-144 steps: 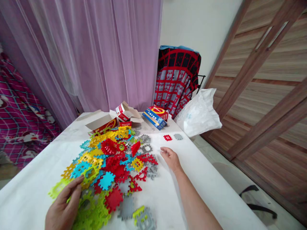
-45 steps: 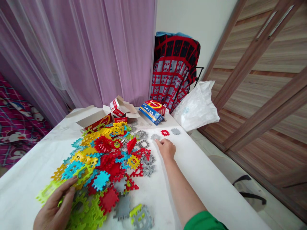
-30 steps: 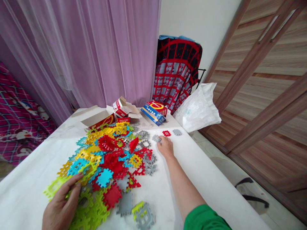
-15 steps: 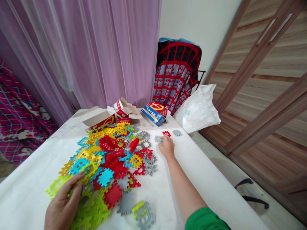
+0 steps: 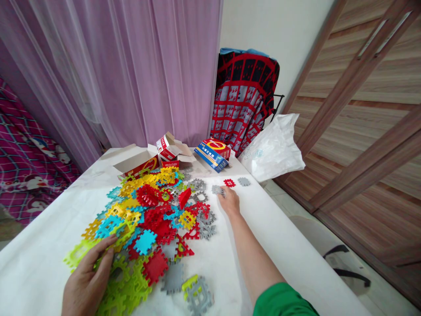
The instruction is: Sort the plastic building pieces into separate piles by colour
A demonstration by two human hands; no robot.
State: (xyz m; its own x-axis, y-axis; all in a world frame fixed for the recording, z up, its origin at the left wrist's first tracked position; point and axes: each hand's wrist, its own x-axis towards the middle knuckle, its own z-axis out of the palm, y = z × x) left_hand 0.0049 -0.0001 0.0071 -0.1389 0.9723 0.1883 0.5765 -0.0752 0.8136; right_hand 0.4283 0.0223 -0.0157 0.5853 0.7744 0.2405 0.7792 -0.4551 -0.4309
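Grey plastic notched square tile [image 5: 216, 189] lies just beyond the multicoloured heap of tiles [image 5: 153, 219], right of centre, under the curled fingers of the right hand [image 5: 229, 202]; whether they pinch it or only touch it cannot be told. The left hand [image 5: 86, 281], fingers spread open, rests on lime-green plastic tiles [image 5: 123, 285] at lower left. These thin, stiff tiles look light, best taken by a notched edge. A small red tile [image 5: 229, 182] and a small grey tile [image 5: 244, 181] lie apart on the white tabletop [image 5: 279, 250].
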